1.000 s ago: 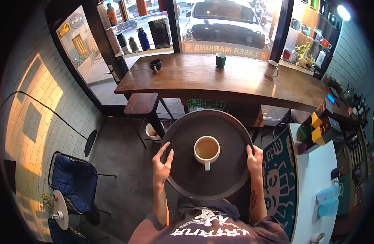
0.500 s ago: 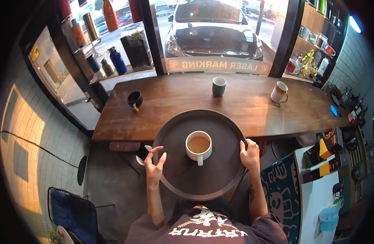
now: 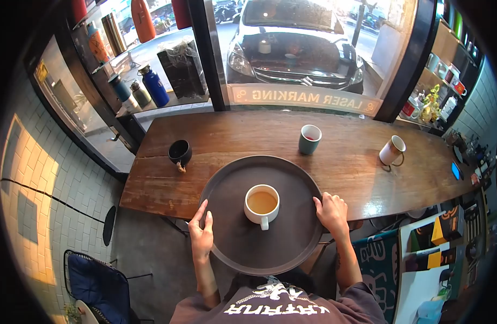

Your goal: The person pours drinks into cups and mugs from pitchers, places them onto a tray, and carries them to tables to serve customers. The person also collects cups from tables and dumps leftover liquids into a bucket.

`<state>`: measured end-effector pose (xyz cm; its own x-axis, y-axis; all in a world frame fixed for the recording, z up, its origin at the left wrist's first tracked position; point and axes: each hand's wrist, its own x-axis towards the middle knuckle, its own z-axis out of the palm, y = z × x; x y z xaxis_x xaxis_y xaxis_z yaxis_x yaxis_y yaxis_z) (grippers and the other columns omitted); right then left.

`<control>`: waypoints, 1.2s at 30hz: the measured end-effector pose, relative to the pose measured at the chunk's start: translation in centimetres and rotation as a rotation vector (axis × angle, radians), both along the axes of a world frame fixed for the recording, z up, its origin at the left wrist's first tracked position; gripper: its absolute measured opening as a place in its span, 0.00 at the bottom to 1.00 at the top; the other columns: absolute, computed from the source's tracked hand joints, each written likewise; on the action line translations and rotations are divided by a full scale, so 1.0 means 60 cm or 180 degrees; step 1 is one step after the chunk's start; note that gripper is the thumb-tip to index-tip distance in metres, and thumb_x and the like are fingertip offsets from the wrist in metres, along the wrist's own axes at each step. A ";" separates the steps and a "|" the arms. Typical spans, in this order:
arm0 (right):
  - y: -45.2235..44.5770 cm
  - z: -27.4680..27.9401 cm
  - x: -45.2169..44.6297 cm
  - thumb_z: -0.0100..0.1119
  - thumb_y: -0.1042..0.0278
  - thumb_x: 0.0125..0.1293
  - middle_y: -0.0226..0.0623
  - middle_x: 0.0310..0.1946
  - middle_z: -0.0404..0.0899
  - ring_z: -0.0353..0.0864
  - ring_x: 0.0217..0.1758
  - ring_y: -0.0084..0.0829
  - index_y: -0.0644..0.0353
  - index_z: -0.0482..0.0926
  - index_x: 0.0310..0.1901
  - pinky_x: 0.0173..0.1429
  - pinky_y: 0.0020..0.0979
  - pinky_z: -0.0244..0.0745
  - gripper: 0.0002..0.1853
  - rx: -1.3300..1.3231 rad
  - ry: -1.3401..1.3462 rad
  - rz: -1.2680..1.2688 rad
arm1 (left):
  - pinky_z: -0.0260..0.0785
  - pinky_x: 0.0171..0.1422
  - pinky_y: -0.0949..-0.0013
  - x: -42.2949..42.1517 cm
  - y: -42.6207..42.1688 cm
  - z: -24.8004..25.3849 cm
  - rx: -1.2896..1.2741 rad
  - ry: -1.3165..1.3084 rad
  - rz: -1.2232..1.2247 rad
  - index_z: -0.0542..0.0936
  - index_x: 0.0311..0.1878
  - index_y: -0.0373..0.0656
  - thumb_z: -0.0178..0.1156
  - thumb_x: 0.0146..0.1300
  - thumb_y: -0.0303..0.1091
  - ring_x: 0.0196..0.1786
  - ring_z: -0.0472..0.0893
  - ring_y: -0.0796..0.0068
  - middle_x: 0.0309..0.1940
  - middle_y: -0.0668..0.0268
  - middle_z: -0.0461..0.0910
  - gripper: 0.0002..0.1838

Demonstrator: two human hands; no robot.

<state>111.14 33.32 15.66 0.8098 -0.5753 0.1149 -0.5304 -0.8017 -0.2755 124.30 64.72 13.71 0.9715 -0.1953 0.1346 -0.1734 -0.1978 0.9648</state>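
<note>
A round dark serving tray (image 3: 235, 251) is held level between my two hands, its far part over the near edge of the wooden table. On it stands a white cup (image 3: 262, 213) of milky brown drink, handle toward me. My left hand (image 3: 201, 232) is at the tray's left rim, with thumb and forefinger along the edge and the other fingers partly hidden. Gripping the right rim, my right hand (image 3: 330, 212) has its fingers curled round it. Neither hand touches the cup.
On the wooden table (image 3: 248, 132) stand a black cup (image 3: 179, 152) with a wooden-looking handle, a teal cup (image 3: 310, 140) and a brown-and-white mug (image 3: 392, 150). A phone (image 3: 456, 171) lies at the right. A blue-cushioned chair (image 3: 97, 283) is at lower left; boxes (image 3: 447, 227) are at right.
The tray and I have come closer to the table, so more of the tray overlaps it. My left forefinger has straightened along the rim. The cup stays on the tray.
</note>
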 end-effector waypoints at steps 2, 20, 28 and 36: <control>-0.035 0.013 0.015 0.59 0.51 0.67 0.56 0.26 0.81 0.83 0.33 0.56 0.66 0.78 0.29 0.39 0.49 0.77 0.22 0.0110 -0.0017 0.0131 | 0.57 0.74 0.65 0.005 -0.008 -0.001 0.0065 -0.0054 0.0064 0.72 0.63 0.30 0.53 0.70 0.27 0.67 0.71 0.63 0.62 0.50 0.75 0.20; -0.204 -0.030 0.245 0.79 0.68 0.49 0.37 0.50 0.78 0.78 0.53 0.25 0.63 0.70 0.59 0.59 0.29 0.74 0.36 0.2836 -0.2036 0.1212 | 0.55 0.75 0.62 -0.011 -0.065 0.009 0.0179 -0.0100 0.0282 0.71 0.64 0.28 0.59 0.67 0.30 0.68 0.70 0.60 0.62 0.47 0.74 0.24; -0.243 0.019 0.133 0.80 0.71 0.44 0.39 0.41 0.83 0.81 0.45 0.25 0.66 0.76 0.49 0.51 0.29 0.78 0.29 0.1706 -0.1750 0.0610 | 0.54 0.76 0.61 -0.012 -0.068 0.001 0.0197 -0.0205 0.0249 0.72 0.63 0.28 0.60 0.66 0.31 0.68 0.70 0.59 0.62 0.46 0.74 0.25; -0.280 0.029 -0.033 0.79 0.72 0.41 0.39 0.38 0.83 0.83 0.42 0.29 0.67 0.77 0.44 0.48 0.30 0.79 0.26 0.1495 -0.1621 0.0106 | 0.54 0.76 0.61 -0.017 -0.073 0.009 0.0291 -0.0189 0.0254 0.71 0.63 0.28 0.61 0.66 0.30 0.69 0.69 0.59 0.63 0.47 0.73 0.25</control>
<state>109.14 16.51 17.40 0.7392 -0.6328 0.2304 -0.2200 -0.5502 -0.8055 123.30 60.37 14.26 0.9752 -0.1317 0.1776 -0.2100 -0.2999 0.9306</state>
